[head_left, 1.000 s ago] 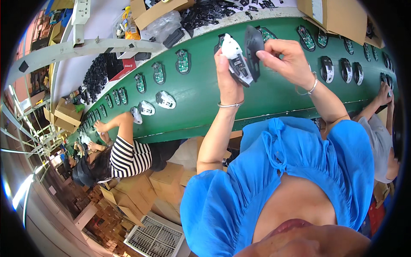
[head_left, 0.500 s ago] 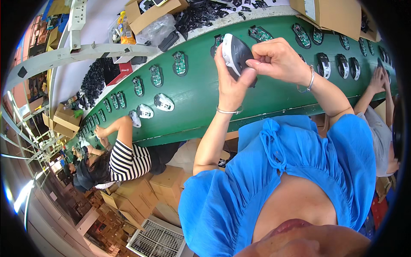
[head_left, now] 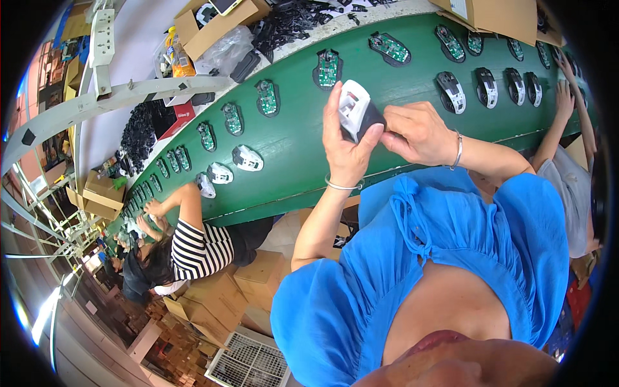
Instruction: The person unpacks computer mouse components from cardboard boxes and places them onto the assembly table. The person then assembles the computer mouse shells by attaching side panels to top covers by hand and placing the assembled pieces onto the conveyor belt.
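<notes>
A white-and-black computer mouse shell [head_left: 355, 111] is held up above the green belt, tilted so its openings show. My left hand [head_left: 347, 149] is closed round it, with fingers on the white side and the thumb at the black end. At that black end the curled fingers of my right hand [head_left: 422, 134] are pinched against the shell; their tips are partly hidden. Behind the shell lies a mouse base with a green circuit board [head_left: 327, 69]. A second open base [head_left: 390, 49] is to its right.
The green belt [head_left: 293, 155] carries rows of open mouse bases. White-topped mice [head_left: 451, 92] stand to the right, white shells [head_left: 247, 158] to the left. Black parts [head_left: 284, 32] and a cardboard box [head_left: 222, 26] line the far ledge. Co-workers sit either side, one in a striped top [head_left: 203, 250].
My hands have brought the mouse shell lower and turned it, so its openings now show. The mice at the right and several bases have shifted left along the belt.
</notes>
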`<action>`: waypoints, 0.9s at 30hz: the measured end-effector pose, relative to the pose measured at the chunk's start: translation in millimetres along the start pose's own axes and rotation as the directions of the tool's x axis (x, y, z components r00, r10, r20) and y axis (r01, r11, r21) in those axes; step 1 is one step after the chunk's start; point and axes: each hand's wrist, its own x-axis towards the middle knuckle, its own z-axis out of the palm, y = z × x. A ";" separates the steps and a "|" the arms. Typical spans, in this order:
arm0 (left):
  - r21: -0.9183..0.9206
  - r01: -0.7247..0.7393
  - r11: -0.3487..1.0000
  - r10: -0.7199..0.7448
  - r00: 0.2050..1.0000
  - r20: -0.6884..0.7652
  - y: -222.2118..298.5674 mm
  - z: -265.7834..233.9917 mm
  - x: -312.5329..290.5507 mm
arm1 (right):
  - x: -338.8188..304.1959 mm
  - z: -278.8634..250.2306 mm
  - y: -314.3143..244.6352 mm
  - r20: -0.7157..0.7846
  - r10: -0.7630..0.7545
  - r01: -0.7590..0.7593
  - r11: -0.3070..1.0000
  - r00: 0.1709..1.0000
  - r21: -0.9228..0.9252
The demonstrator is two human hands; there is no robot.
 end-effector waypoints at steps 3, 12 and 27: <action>-0.101 0.085 0.991 -0.088 0.996 -0.029 7.3 -7.4 5.5 | -6.6 -5.7 3.7 0.141 0.143 -0.169 0.967 0.980 0.190; -0.018 0.126 0.992 -0.116 0.953 0.279 13.6 -16.4 10.1 | 31.4 -36.0 23.4 0.419 0.266 -0.490 0.591 0.868 0.640; -0.064 0.412 0.909 -0.349 0.837 0.422 2.4 -31.0 16.5 | 28.3 -27.6 45.0 0.577 0.231 -0.584 0.592 0.783 0.555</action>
